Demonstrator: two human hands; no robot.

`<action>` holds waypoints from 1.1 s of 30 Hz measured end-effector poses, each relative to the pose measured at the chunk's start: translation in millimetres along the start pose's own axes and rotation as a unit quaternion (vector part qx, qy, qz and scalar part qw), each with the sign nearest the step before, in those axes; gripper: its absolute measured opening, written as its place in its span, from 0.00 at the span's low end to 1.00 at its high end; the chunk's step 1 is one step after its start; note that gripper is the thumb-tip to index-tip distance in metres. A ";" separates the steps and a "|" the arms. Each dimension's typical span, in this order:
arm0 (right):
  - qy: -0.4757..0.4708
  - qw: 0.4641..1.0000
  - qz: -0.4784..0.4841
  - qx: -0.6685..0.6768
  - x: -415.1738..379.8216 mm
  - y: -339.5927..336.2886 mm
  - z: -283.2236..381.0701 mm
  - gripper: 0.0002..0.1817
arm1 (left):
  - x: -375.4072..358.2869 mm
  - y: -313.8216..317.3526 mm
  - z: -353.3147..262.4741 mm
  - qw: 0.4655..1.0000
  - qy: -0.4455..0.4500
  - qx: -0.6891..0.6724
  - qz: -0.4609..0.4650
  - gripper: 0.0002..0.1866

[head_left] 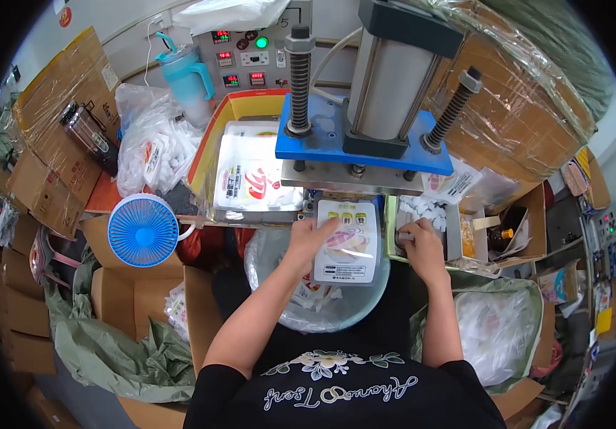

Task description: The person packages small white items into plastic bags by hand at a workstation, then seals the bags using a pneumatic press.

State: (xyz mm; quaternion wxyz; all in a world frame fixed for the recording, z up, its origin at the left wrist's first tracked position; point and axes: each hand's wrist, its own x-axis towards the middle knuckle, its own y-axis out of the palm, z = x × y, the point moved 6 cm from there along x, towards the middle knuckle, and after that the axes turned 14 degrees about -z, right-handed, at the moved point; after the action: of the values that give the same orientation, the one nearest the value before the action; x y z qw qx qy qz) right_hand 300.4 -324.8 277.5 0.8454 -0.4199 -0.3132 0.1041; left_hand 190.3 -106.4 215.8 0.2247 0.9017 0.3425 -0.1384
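Left hand [311,239] gripping 1 printed bag [351,247], right hand [425,247] at 1 tray [391,223], grip unclear, 1 fan [143,234]

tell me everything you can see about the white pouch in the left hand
The white pouch is flat and roughly rectangular, with rounded corners and a plastic-looking surface. Yellow-green blocks with characters run across its top, a pinkish picture takes the middle, and small dark print sits near the bottom. The left hand grips its left edge, thumb on the printed face. It is over the tub; whether it touches the rim is unclear.
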 end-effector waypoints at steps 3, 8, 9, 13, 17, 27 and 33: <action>0.002 1.000 -0.011 0.027 1.4 0.2 2.7 0.09 | -3.3 -14.3 -39.5 0.979 0.103 0.178 -0.007 0.18; 0.052 0.987 -0.060 0.141 2.0 4.6 -6.0 0.09 | -20.9 -63.1 -88.4 0.659 0.509 0.506 -0.223 0.32; 0.070 0.982 -0.061 0.164 2.0 7.6 -12.1 0.09 | -26.5 -70.6 -76.0 0.632 0.503 0.552 -0.208 0.33; 0.098 0.974 -0.057 0.198 0.3 9.2 -22.3 0.11 | -32.6 -100.4 -73.2 0.686 0.487 0.500 -0.207 0.15; 0.116 0.963 -0.075 0.233 4.2 1.2 -8.4 0.11 | -63.0 -93.8 -93.5 0.813 0.440 0.329 -0.192 0.04; -0.002 0.951 0.022 0.309 -1.0 14.2 104.2 0.10 | -70.4 -57.7 8.4 0.967 0.175 0.176 -0.052 0.07; -0.108 0.955 0.162 0.224 -17.4 30.3 102.1 0.11 | -63.0 -69.3 23.2 0.950 0.170 0.263 0.013 0.10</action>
State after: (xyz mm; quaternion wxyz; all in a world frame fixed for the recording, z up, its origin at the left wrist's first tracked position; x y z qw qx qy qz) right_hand 226.4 -247.6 292.4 0.8507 -0.2511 -0.2991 0.3519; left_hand 95.2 -107.0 199.7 -0.0798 0.9434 0.3153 -0.0650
